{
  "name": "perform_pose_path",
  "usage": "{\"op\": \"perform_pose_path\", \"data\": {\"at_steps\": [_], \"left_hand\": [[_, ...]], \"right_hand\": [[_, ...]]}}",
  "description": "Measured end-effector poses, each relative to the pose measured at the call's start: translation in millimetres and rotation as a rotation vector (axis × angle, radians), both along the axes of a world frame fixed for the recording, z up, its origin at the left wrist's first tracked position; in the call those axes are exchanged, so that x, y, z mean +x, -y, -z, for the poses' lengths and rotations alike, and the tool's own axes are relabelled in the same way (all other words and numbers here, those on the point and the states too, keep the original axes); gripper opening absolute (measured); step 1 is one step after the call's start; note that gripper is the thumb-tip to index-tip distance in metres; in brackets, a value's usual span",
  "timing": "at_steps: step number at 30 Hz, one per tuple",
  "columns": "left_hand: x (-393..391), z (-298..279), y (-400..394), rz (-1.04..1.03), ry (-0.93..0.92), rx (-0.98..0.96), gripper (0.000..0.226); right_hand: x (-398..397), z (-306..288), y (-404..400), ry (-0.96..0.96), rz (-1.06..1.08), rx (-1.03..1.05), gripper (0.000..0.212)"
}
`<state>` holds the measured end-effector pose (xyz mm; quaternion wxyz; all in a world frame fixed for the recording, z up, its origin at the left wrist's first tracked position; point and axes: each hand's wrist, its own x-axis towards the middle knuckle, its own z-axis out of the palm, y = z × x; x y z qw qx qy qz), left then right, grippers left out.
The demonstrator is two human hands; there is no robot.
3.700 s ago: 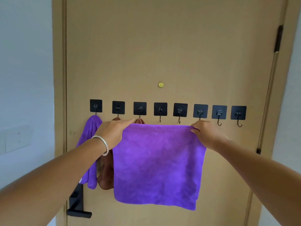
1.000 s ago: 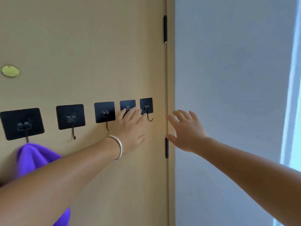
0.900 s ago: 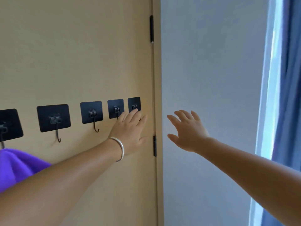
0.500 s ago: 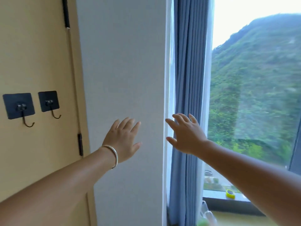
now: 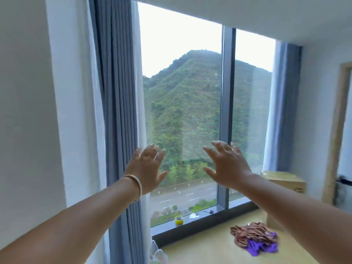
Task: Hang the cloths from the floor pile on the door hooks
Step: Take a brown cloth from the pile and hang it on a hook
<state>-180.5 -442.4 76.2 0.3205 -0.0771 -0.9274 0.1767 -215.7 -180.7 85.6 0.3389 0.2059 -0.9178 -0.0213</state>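
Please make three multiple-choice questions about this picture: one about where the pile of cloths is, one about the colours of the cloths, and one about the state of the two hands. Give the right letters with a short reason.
1. Where does the pile of cloths lie?
A. on the window sill
B. on the floor at lower right, in front of the window
C. on the cardboard box

2. Which colours show in the pile?
A. brown and purple
B. white and green
C. red only

3. How are the left hand and right hand?
A. both grip a cloth
B. one holds the tape roll
C. both open and empty

Answers:
1 B: the pile rests on the yellow floor, below the sill and beside the cardboard box.
2 A: brown cloths lie on top, purple at the lower edge.
3 C: the fingers are spread and hold nothing; the yellow tape roll stands on the sill.
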Motion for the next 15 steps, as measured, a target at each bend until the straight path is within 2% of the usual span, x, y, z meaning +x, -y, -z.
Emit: {"op": "perform_pose_path", "data": {"at_steps": [7, 15], "left_hand": [[-74.5, 14.7, -176.1, 0.287, 0.033, 0.028, 0.073], [-104.8, 27.5, -378.6, 0.596, 0.016, 0.006, 0.073]], "right_hand": [[-5.1, 12.5, -176.2, 0.007, 0.277, -0.025, 0.067], [34.8, 34.1, -351.3, 0.031, 0.585, -0.027, 0.066]]}}
